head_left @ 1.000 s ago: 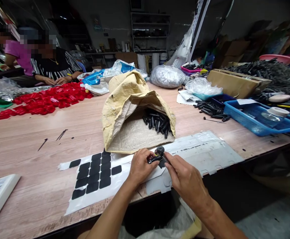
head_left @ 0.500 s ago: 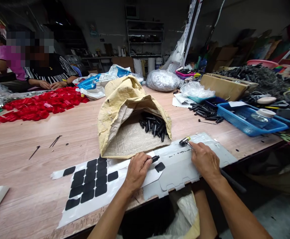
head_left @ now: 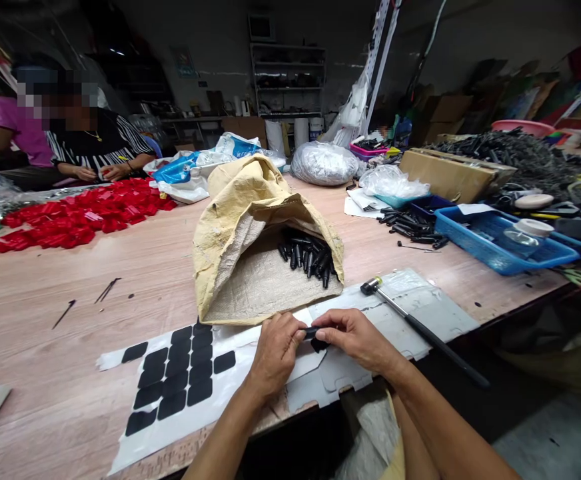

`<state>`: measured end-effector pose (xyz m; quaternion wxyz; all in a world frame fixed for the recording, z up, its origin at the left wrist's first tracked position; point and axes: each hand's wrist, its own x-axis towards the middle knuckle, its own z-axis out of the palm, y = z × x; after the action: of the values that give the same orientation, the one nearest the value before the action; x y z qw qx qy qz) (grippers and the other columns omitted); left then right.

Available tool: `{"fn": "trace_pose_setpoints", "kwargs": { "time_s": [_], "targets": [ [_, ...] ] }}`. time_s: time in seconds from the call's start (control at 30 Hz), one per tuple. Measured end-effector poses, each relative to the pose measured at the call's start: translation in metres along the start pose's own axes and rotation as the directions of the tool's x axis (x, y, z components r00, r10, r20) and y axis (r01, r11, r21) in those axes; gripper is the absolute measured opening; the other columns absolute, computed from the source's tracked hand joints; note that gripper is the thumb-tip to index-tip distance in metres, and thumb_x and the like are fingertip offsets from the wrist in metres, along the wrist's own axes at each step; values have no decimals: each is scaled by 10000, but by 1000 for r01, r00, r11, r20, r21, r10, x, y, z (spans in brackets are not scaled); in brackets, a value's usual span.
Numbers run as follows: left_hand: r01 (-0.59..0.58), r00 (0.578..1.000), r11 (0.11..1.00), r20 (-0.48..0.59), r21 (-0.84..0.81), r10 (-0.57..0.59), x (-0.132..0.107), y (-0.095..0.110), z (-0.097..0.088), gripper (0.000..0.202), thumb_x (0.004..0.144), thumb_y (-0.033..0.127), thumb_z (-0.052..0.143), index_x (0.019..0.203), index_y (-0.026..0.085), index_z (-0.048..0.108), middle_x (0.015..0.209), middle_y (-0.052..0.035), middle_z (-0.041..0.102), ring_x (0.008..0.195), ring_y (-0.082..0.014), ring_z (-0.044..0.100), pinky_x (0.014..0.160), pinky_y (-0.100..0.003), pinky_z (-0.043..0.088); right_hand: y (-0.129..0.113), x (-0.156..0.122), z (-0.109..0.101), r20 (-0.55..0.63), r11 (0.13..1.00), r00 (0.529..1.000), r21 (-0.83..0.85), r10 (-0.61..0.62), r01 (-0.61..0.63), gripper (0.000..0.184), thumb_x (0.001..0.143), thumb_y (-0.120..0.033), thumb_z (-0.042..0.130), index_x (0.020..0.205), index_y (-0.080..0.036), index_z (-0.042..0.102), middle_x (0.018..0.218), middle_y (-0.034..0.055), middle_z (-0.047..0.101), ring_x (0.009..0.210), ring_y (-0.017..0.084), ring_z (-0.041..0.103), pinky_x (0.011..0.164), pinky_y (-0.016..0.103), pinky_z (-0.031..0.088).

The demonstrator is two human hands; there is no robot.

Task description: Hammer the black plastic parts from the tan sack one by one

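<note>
My left hand (head_left: 276, 350) and my right hand (head_left: 353, 337) meet near the front edge of the wooden table (head_left: 95, 313). Both pinch one small black plastic part (head_left: 312, 333) between their fingertips. A black pad (head_left: 318, 345) lies just under them on a grey backing sheet (head_left: 410, 307). A small hammer (head_left: 420, 330) lies on that sheet to the right of my right hand, with no hand on it. Behind my hands an open tan sack (head_left: 250, 233) shows several black parts (head_left: 308, 253) inside.
A white sheet with several black pads (head_left: 178, 370) lies left of my hands. Red pieces (head_left: 75, 213) are heaped at the far left, where two other people sit. Blue trays (head_left: 500, 243) and loose black parts (head_left: 413, 227) crowd the right side. Plastic bags (head_left: 323, 163) stand behind.
My right hand set the hammer down on the grey sheet and came back to the left. It now pinches the black part together with my left hand.
</note>
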<state>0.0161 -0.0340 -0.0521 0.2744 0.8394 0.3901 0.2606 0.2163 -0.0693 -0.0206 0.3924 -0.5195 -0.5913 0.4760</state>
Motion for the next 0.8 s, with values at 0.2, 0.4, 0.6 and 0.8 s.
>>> {"fn": "trace_pose_setpoints", "kwargs": {
  "time_s": [0.2, 0.4, 0.6, 0.8],
  "targets": [
    [29, 1000, 999, -11, -29, -29, 1, 0, -1, 332, 1048, 365, 370, 954, 229, 658, 921, -45, 643, 919, -236, 547, 855, -401, 380, 5, 5, 4, -48, 993, 999, 116, -10, 15, 283, 802, -431, 739, 875, -158, 737, 744, 1, 678, 672, 117, 564, 648, 257, 466],
    [69, 997, 993, -11, -100, -71, 1, 3, -3, 371, 1066, 396, 339, 917, 231, 637, 911, -31, 640, 923, -228, 547, 872, -396, 382, 11, 0, 2, 24, 983, 999, 182, 25, -29, 435, 766, -421, 800, 1121, -178, 738, 935, 35, 721, 829, 151, 633, 737, 281, 509],
    [87, 996, 986, -23, -139, -91, 0, 8, -6, 313, 1048, 394, 387, 917, 239, 625, 930, -32, 651, 944, -235, 561, 889, -388, 392, 12, -14, -22, -124, 998, 991, -55, -41, 34, 427, 824, -367, 729, 1221, -211, 700, 1049, 52, 696, 953, 179, 640, 821, 316, 525],
    [99, 993, 972, -41, -212, -110, 0, 10, -8, 142, 942, 370, 595, 939, 235, 639, 954, -28, 656, 954, -239, 574, 872, -369, 408, 38, -17, -79, -563, 772, 782, -611, -267, -176, 339, 885, -334, 603, 1160, -169, 714, 1112, 118, 685, 992, 247, 607, 809, 373, 494]
  ]
}}
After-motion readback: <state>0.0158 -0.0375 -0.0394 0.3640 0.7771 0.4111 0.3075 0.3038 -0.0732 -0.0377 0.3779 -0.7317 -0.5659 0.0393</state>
